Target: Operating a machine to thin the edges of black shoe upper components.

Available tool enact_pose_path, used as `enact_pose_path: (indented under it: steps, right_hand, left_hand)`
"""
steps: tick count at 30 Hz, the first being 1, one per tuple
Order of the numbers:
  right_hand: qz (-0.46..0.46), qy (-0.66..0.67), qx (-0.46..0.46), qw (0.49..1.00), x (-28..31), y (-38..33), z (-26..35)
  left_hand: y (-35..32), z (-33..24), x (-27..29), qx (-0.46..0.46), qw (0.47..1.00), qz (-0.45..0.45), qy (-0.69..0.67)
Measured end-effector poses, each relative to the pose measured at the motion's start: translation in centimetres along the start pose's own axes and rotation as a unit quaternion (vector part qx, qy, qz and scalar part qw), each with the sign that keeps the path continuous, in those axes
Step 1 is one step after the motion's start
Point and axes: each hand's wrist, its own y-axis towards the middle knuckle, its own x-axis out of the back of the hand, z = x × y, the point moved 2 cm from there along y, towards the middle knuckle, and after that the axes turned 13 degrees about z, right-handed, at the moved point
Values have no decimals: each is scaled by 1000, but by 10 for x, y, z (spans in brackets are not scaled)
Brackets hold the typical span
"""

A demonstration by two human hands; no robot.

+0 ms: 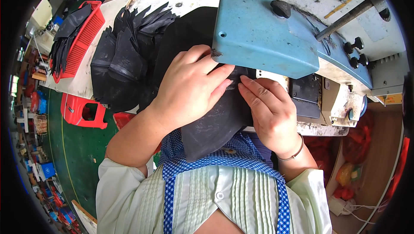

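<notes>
A limp black piece of sheet material (211,126) hangs over the near edge of the worktable, its lower corner resting against my checked apron. My left hand (187,85) is on its upper part, thumb and fingers closed in on it below the front of a blue machine head (267,35). My right hand (271,113) pinches the piece's right side, fingers pressed together, close to my left fingertips. The machine head hides the far end of the piece and whatever part of the machine works there.
A pile of black cut pieces (123,57) lies left of my left hand. Farther left, a red basket (84,40) holds more. A red plastic stool (84,111) stands on the green floor (77,156). Red bags (358,143) fill a compartment below the machine at right.
</notes>
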Motion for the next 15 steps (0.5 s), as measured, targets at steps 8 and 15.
enact_pose_path:
  steps: [8,15]
  right_hand:
    - [19,-2,-6,1000,2,2,3]
    - [24,-3,-17,1000,0,4,3]
  left_hand:
    - [1,9,1,-41,999,-11,-21]
    - [3,4,5,-30,999,30,0]
